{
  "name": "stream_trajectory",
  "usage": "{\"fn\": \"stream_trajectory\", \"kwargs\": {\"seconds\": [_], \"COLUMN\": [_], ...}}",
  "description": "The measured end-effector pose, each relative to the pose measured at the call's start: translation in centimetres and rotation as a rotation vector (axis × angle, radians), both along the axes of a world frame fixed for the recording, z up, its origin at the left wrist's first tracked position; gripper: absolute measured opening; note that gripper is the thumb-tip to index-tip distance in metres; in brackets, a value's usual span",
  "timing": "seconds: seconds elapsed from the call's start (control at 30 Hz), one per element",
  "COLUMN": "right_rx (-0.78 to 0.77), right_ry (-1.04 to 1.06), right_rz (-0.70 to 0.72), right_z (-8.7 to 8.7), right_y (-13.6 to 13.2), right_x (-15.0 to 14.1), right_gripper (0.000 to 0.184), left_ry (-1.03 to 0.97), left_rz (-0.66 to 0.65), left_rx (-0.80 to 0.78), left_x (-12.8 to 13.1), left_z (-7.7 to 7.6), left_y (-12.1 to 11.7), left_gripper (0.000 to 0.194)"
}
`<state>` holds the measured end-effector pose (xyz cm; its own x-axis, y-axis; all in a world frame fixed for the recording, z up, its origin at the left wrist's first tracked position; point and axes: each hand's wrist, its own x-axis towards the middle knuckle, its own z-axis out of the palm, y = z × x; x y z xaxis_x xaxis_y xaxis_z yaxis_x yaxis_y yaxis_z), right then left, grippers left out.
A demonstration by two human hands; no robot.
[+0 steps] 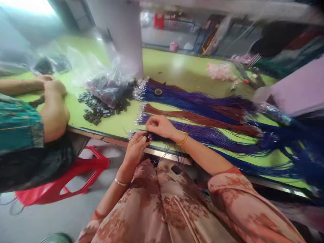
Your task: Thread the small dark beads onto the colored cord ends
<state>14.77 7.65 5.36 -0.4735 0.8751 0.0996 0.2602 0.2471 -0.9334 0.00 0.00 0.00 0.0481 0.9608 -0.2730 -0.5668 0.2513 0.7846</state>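
At the table's front edge my left hand (138,144) is closed around a small black block-shaped piece (147,137), held between thumb and fingers. Just above and to the right, my right hand (162,126) is pinched, its fingertips close to the left hand; what they hold is too small to make out. Under and beyond my hands lie bundles of purple wires (202,133), brown wires (192,117) and blue wires (172,103), with silvery ends (140,113) lined up at the left. A small dark ring-shaped roll (158,92) rests on the upper bundle.
Left of the bundles, small dark pieces (97,111) are heaped beside a clear plastic bag (108,86). A co-worker's arm (54,104) rests on the table at far left, above a red stool (76,175). A pillar (121,37) rises behind; pink pieces (220,71) lie at back right.
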Motion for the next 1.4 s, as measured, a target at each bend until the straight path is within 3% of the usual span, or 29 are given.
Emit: {"fn": "stream_trajectory", "kwargs": {"seconds": [0.37, 0.77, 0.93, 1.17, 1.4], "right_rx": [0.051, 0.118, 0.091, 0.282, 0.286], "right_ry": [-0.176, -0.221, -0.18, -0.219, -0.272], "right_rz": [-0.065, -0.07, -0.053, 0.047, 0.081], "right_z": [-2.4, -2.4, -2.7, -2.5, -2.5], "right_y": [-2.7, -3.2, -3.2, -3.2, -3.1], "right_x": [2.3, 2.1, 1.9, 1.9, 2.0], "right_gripper": [0.022, 0.014, 0.014, 0.014, 0.011], "left_ry": [-0.077, -0.077, 0.043, 0.16, 0.164], "left_rz": [-0.036, -0.032, -0.007, 0.057, 0.067], "left_rx": [-0.014, -0.017, 0.043, 0.059, 0.031], "left_x": [0.6, 0.7, 1.1, 1.1, 1.0], "left_z": [0.1, 0.4, 0.0, 0.1, 0.1], "left_y": [0.5, 0.3, 0.1, 0.3, 0.4], "left_gripper": [0.022, 0.026, 0.033, 0.033, 0.037]}}
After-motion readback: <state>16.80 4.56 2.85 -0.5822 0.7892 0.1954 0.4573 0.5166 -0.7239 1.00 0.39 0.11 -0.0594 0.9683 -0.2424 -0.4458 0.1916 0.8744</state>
